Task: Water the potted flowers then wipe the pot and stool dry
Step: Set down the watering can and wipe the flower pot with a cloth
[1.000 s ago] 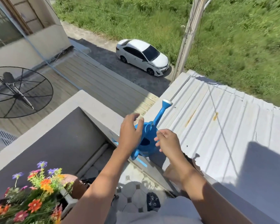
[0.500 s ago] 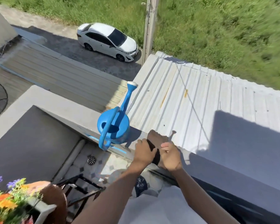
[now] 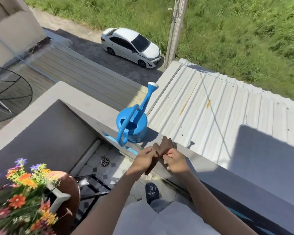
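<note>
Flowers (image 3: 19, 192) fill a brown pot (image 3: 67, 190) down left of the blue watering can (image 3: 132, 125), which stands on the ledge (image 3: 98, 112). Just in front of the can, left hand (image 3: 143, 161) and right hand (image 3: 175, 162) both grasp a brown cloth (image 3: 161, 150).
</note>
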Action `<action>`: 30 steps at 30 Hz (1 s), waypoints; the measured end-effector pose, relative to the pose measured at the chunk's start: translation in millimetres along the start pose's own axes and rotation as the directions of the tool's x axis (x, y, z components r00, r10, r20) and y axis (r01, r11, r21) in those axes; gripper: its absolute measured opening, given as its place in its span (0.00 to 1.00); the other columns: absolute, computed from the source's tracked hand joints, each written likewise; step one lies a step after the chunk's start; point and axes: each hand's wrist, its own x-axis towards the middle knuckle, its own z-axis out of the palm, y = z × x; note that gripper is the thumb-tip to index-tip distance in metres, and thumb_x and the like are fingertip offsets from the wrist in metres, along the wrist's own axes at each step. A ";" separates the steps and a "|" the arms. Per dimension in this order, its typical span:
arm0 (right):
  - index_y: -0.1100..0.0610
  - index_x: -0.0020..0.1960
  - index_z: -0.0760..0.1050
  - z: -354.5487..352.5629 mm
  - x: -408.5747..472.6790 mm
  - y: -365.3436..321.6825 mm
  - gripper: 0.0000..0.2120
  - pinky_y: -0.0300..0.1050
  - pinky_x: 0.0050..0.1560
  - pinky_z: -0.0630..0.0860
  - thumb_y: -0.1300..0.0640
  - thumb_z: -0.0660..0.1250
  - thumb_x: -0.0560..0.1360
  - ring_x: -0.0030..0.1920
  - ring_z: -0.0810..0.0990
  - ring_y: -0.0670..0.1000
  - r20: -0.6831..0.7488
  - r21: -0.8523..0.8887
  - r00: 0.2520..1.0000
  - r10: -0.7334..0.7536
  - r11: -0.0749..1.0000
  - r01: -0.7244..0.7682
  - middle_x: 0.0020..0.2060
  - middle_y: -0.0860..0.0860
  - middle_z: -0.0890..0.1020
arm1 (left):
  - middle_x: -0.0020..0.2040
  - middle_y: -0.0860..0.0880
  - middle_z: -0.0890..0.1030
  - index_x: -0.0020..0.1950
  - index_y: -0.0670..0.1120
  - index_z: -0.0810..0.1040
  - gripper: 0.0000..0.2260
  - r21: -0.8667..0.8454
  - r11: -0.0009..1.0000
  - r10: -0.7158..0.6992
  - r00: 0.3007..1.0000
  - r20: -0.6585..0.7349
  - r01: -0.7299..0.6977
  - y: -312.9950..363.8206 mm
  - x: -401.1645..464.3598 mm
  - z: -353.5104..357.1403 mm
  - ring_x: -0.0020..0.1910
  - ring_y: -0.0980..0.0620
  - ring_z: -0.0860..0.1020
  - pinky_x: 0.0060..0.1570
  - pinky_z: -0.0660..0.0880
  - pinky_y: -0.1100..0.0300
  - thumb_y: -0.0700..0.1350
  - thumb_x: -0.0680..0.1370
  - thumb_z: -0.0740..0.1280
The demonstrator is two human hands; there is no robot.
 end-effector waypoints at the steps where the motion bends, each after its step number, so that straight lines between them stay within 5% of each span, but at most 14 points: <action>1: 0.58 0.44 0.75 7.3 -6.9 -9.1 0.05 0.49 0.39 0.76 0.56 0.68 0.74 0.37 0.77 0.49 0.054 0.032 0.998 -0.023 0.999 0.021 0.37 0.57 0.82 | 0.30 0.48 0.74 0.37 0.45 0.74 0.07 -0.080 0.997 -0.001 1.000 -0.001 0.001 -1.4 -11.9 -14.2 0.31 0.52 0.70 0.28 0.66 0.63 0.37 0.74 0.62; 4: 0.54 0.48 0.76 35.8 -38.4 -38.6 0.03 0.45 0.46 0.74 0.58 0.69 0.76 0.42 0.79 0.46 0.172 0.215 0.981 -0.090 0.975 0.052 0.41 0.49 0.82 | 0.38 0.49 0.82 0.47 0.44 0.78 0.08 -0.276 0.961 -0.026 0.998 -0.053 0.011 -6.6 -54.7 -64.3 0.39 0.51 0.78 0.41 0.75 0.61 0.35 0.78 0.60; 7: 0.51 0.51 0.79 74.5 -72.7 -60.1 0.04 0.48 0.55 0.75 0.55 0.65 0.79 0.46 0.82 0.43 0.403 0.442 0.910 -0.097 0.892 -0.101 0.44 0.43 0.85 | 0.46 0.51 0.86 0.56 0.48 0.81 0.14 -0.494 0.869 -0.083 0.985 -0.149 -0.002 -26.0 -101.0 -110.9 0.46 0.49 0.84 0.53 0.78 0.51 0.41 0.72 0.65; 10: 0.53 0.61 0.78 115.0 -98.5 -69.7 0.16 0.49 0.55 0.73 0.48 0.64 0.76 0.54 0.79 0.50 0.629 0.481 0.761 -0.157 0.848 -0.222 0.55 0.52 0.82 | 0.40 0.47 0.85 0.46 0.48 0.83 0.08 -0.595 0.801 -0.171 0.928 -0.331 -0.065 -43.7 -152.5 -145.1 0.38 0.48 0.83 0.46 0.76 0.54 0.40 0.72 0.66; 13: 0.62 0.67 0.72 151.3 -123.7 -83.0 0.24 0.55 0.58 0.69 0.53 0.68 0.74 0.59 0.76 0.56 0.729 0.495 0.635 -0.254 0.837 -0.233 0.61 0.60 0.77 | 0.48 0.45 0.85 0.54 0.48 0.82 0.14 -0.593 0.778 -0.071 0.910 -0.408 -0.205 -58.7 -194.8 -169.3 0.45 0.47 0.83 0.49 0.76 0.52 0.37 0.74 0.62; 17: 0.64 0.63 0.76 191.2 -157.2 -97.8 0.17 0.49 0.51 0.79 0.65 0.67 0.74 0.55 0.81 0.58 0.724 0.526 0.608 -0.325 0.831 -0.182 0.57 0.63 0.81 | 0.52 0.43 0.85 0.57 0.46 0.81 0.14 -0.607 0.740 -0.129 0.825 -0.551 -0.289 -87.3 -230.3 -192.8 0.49 0.46 0.83 0.48 0.79 0.54 0.36 0.75 0.62; 22: 0.66 0.64 0.73 216.3 -183.1 -107.1 0.21 0.48 0.44 0.81 0.63 0.67 0.72 0.53 0.82 0.58 0.775 0.500 0.544 -0.321 0.839 -0.216 0.55 0.63 0.81 | 0.49 0.43 0.85 0.52 0.47 0.81 0.13 -0.657 0.658 -0.151 0.791 -0.593 -0.367 -106.1 -258.4 -206.3 0.49 0.44 0.82 0.46 0.79 0.52 0.35 0.76 0.61; 24: 0.63 0.65 0.72 220.1 -186.9 -111.2 0.24 0.45 0.41 0.80 0.60 0.69 0.71 0.51 0.83 0.56 0.772 0.427 0.567 -0.286 0.895 -0.130 0.56 0.61 0.81 | 0.47 0.42 0.85 0.51 0.46 0.80 0.11 -0.662 0.648 -0.155 0.786 -0.599 -0.376 -106.6 -264.1 -210.4 0.47 0.44 0.82 0.45 0.79 0.52 0.35 0.76 0.61; 27: 0.45 0.73 0.59 220.3 -181.0 -115.1 0.36 0.42 0.42 0.78 0.58 0.74 0.72 0.51 0.83 0.49 0.706 0.182 0.659 -0.261 0.965 0.187 0.56 0.51 0.80 | 0.43 0.42 0.83 0.48 0.44 0.78 0.09 -0.621 0.681 -0.137 0.765 -0.629 -0.388 -103.8 -264.9 -215.9 0.43 0.44 0.81 0.49 0.77 0.49 0.34 0.75 0.61; 30: 0.40 0.75 0.53 214.7 -176.3 -122.0 0.42 0.31 0.48 0.76 0.59 0.73 0.71 0.57 0.76 0.36 0.680 0.119 0.607 -0.411 0.879 0.462 0.61 0.43 0.70 | 0.44 0.40 0.83 0.48 0.43 0.79 0.09 -0.533 0.768 -0.080 0.773 -0.630 -0.355 -100.1 -253.5 -219.5 0.45 0.43 0.80 0.50 0.76 0.48 0.34 0.74 0.61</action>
